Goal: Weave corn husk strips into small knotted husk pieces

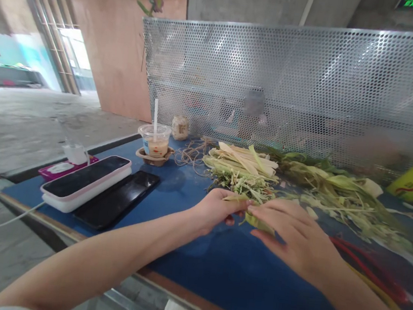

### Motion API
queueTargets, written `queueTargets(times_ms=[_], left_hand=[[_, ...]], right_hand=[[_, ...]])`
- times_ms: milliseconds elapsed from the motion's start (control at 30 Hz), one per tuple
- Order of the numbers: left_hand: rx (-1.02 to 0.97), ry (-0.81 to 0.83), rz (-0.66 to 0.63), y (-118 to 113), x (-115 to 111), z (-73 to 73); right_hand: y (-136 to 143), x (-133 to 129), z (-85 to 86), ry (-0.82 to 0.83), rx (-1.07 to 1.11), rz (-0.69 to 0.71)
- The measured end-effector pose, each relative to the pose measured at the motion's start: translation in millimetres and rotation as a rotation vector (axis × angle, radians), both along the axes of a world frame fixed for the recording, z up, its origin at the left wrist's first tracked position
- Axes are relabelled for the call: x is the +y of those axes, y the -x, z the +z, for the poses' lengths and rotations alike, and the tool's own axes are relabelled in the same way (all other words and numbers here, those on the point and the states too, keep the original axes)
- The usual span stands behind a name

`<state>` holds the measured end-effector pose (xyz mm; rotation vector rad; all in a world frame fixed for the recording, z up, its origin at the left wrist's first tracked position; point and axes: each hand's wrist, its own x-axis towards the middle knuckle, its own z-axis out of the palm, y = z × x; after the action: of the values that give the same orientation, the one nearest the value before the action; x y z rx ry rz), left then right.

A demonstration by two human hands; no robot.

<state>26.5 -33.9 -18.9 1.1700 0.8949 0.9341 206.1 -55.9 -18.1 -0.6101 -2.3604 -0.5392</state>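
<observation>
Over the blue tabletop (193, 273), my left hand (216, 207) pinches a folded green corn husk (259, 223) between thumb and fingers. My right hand (300, 235) meets it from the other side, its fingertips and thumb on the husk's right part. Both hands' fingertips nearly touch, and they partly hide the husk. Just behind them lies a heap of shredded husk trimmings (249, 186). Beyond that is a stack of pale, flat corn husks (245, 160). To the right, more loose green husks (337, 187) spread across the table.
Left are a black phone (119, 200), a pink-edged phone on a white box (87, 181) and an iced drink cup (155, 141). Twine (193, 153) and a jar (180, 127) sit behind. Red-handled scissors (372, 268) lie right. A perforated metal panel (276, 68) closes the back.
</observation>
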Motion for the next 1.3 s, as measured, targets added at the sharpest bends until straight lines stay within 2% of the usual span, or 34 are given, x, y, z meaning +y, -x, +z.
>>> queueTargets(times_ms=[200,300,400,567,700,767,900,967,1133,1233,1300], left_hand=[[-0.154,0.198,0.020,-3.1,-1.8,-2.7],[-0.195,0.224,0.011,-4.7,-3.4,-4.5],[-0.220,0.233,0.044,-5.2,-4.0,-3.6],[-0.293,0.172,0.125,-3.5,-1.2,0.7],[-0.312,0.179,0.136,-1.9,-3.1,4.7],[-0.302,0.167,0.099,-0.8,-6.5,6.6],[-0.265,0.152,-0.098,1.0,-11.5,6.3],[-0.253,0.112,-0.153,0.6,-11.3,3.7],[-0.262,-0.003,-0.144,-3.2,-7.1,-2.0],[-0.249,-0.032,-0.171,-4.8,-7.5,-0.7],[-0.261,-0.021,-0.140,-5.1,-8.2,1.0]], right_hand=[[8.0,-3.6,3.4,-0.330,-0.116,-0.140],[11.6,-4.9,1.8,-0.428,-0.126,-0.128],[12.6,-7.3,-2.1,-0.449,-0.143,-0.094],[6.3,-10.4,-8.0,-0.358,-0.072,-0.078],[-0.5,-4.1,-13.7,-0.277,-0.018,-0.109],[-2.2,0.2,-16.8,-0.190,0.046,-0.136],[-1.9,4.5,-19.2,-0.006,0.202,-0.171],[-0.3,4.2,-18.2,0.073,0.259,-0.156],[4.5,0.3,-13.6,0.264,0.246,-0.059],[6.0,-2.2,-10.0,0.282,0.205,-0.018],[6.8,-4.2,-6.9,0.266,0.180,-0.010]])
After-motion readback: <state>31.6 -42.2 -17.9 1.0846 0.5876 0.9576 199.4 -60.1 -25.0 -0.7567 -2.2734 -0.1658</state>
